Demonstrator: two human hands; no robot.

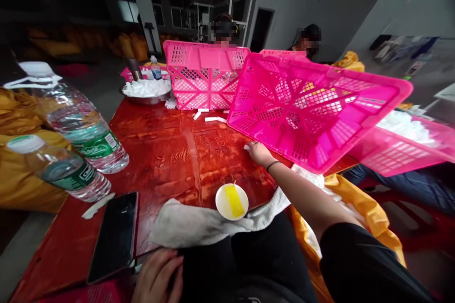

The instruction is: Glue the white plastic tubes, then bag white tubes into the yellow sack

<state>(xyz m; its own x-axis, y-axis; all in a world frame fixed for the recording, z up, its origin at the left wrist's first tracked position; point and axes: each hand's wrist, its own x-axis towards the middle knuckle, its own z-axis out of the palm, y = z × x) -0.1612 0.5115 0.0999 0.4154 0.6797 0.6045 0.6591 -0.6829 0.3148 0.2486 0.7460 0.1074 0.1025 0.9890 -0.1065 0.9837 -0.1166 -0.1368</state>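
Red table is glossy, dim grey room behind. Our right hand pinches a white piece at the tilted pink basket. Our left hand (near the phone) is loosely curled; we can't tell if it's holding anything.

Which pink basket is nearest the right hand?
The large tilted basket, its lower edge right by the right hand. The others, like the back-left basket and the right-edge basket holding white pieces, sit farther off.
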